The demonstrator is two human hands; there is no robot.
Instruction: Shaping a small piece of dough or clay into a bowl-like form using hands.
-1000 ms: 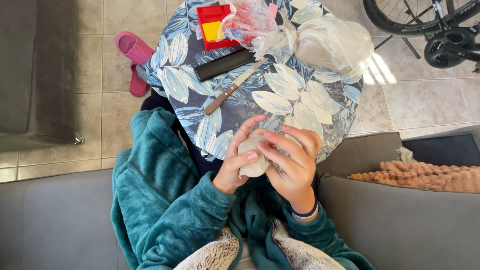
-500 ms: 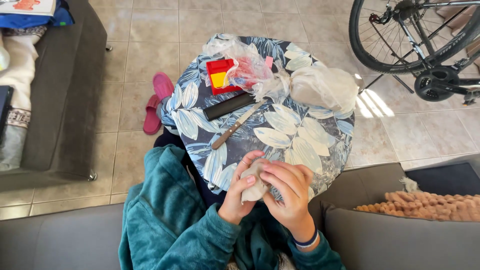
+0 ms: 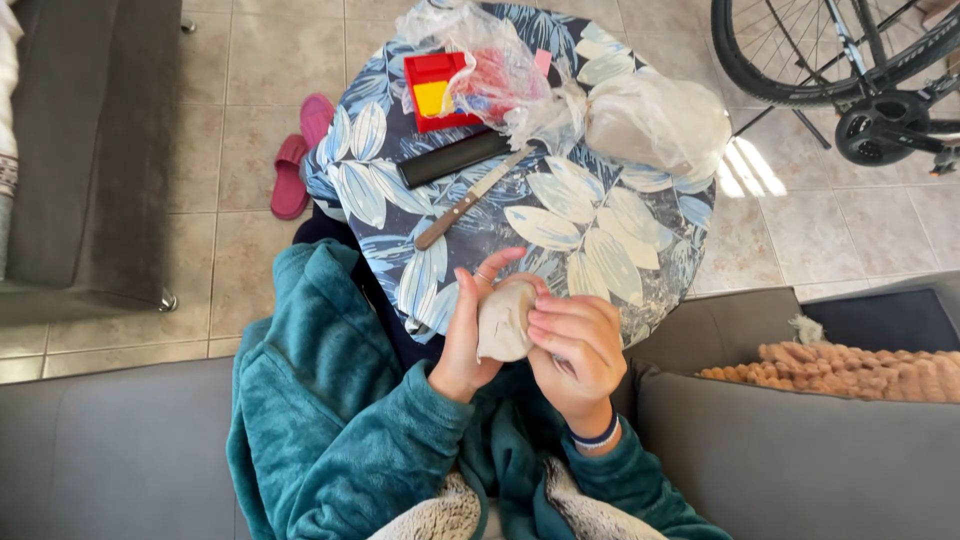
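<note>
A pale grey lump of clay (image 3: 503,322) is pressed between both hands just in front of a round table. My left hand (image 3: 468,335) cups it from the left, with a ring on one finger. My right hand (image 3: 575,345) wraps over it from the right, fingers curled on top. The table (image 3: 610,250) wears a dark blue cloth with a leaf pattern. On it lie a knife with a wooden handle (image 3: 470,198), a black flat bar (image 3: 453,159), a red and yellow box (image 3: 437,92) and crumpled clear plastic bags (image 3: 600,105).
I sit on a grey sofa (image 3: 800,450) in a teal fleece robe (image 3: 320,420). A tan knitted blanket (image 3: 860,368) lies at right. Pink slippers (image 3: 298,165) rest on the tiled floor, a bicycle (image 3: 850,60) stands at top right, another grey sofa (image 3: 90,150) at left.
The view has tilted and shifted, so the table sits more central. Both hands keep working the clay lump, which now stands more upright between the palms.
</note>
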